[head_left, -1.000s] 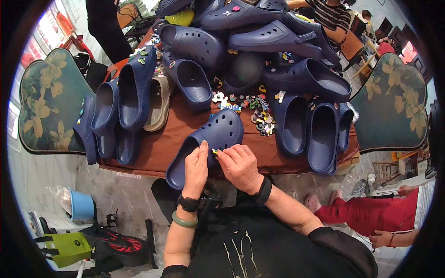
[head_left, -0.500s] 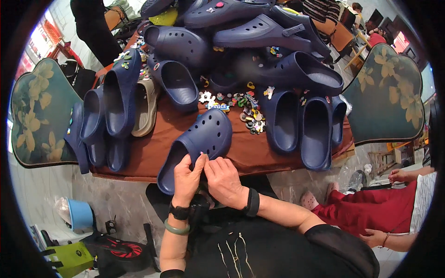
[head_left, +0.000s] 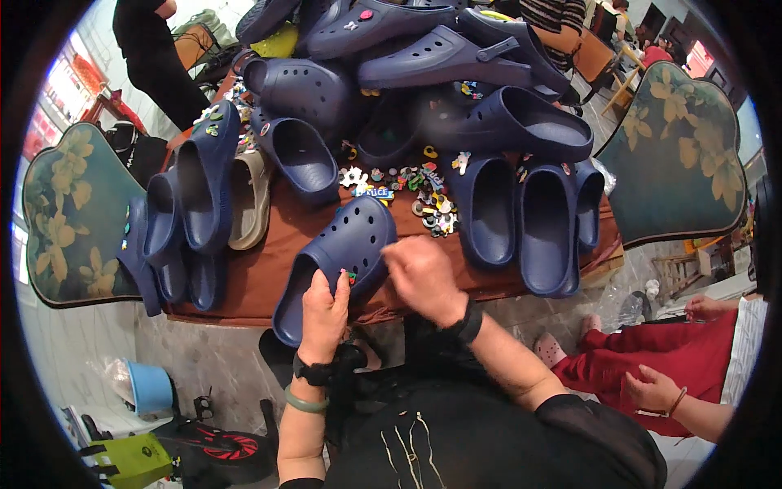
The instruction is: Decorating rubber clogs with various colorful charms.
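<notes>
A navy clog (head_left: pixel 346 240) with round holes lies tilted at the table's near edge, its toe pointing away. My left hand (head_left: pixel 323 322) is closed on the clog's near side, thumb up by the upper. Beside the thumb sits a small pink, green and red shoe charm (head_left: pixel 349 277) on the upper. My right hand (head_left: pixel 427 281) hovers to the right of the clog, blurred by motion. Its fingers are curled, and whether anything is in them does not show. A loose pile of colourful charms (head_left: pixel 436 213) lies beyond the clog.
Navy clogs (head_left: pixel 552 236) flank both sides, and more are heaped at the back (head_left: pixel 444 61). A grey clog (head_left: pixel 249 204) stands at left on the brown cloth (head_left: pixel 419 289). Patterned chair backs (head_left: pixel 680 155) border the table. Another person's hand (head_left: pixel 656 391) shows at lower right.
My right hand has left the charm on the clog and moved right and up. The charm now shows more fully. My left hand still holds the clog; the whole view shifted slightly.
</notes>
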A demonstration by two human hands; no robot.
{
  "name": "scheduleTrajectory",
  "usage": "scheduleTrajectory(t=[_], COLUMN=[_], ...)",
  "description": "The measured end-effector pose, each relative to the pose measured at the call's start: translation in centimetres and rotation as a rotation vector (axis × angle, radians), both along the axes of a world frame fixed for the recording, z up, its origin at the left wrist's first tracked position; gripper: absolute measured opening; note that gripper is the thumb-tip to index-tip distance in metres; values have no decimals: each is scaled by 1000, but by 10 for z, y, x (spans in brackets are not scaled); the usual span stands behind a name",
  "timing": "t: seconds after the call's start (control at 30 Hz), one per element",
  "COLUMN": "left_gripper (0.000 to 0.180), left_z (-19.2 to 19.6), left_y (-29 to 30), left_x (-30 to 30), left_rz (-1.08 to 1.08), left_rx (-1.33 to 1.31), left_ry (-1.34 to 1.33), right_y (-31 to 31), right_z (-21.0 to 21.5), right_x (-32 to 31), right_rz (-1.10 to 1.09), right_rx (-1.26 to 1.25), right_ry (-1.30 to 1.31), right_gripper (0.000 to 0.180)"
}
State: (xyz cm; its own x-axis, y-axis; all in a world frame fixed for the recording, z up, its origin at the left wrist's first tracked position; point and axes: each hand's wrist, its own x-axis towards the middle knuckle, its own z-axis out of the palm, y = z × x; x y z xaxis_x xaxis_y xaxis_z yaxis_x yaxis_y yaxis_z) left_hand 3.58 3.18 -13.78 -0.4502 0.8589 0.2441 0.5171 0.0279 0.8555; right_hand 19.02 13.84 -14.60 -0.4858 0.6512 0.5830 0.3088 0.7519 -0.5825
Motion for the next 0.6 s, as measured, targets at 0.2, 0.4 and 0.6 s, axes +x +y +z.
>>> scheduleTrajectory(t=[0.2, 0.4, 0.6], left_gripper=[20, 20, 34], left_z=[-1, 5, 13], left_y=[3, -1, 5], left_x=[4, 5, 12], left_rz=[13, 3, 0], left_rx=[-37, -24, -74], left_ry=[42, -50, -212], right_y=[55, 58, 61], right_z=[-28, -30, -38], right_x=[28, 29, 33], right_rz=[-381, -291, -155], right_rx=[188, 104, 61], right_ry=[-495, -475, -418], right_gripper=[29, 28, 20])
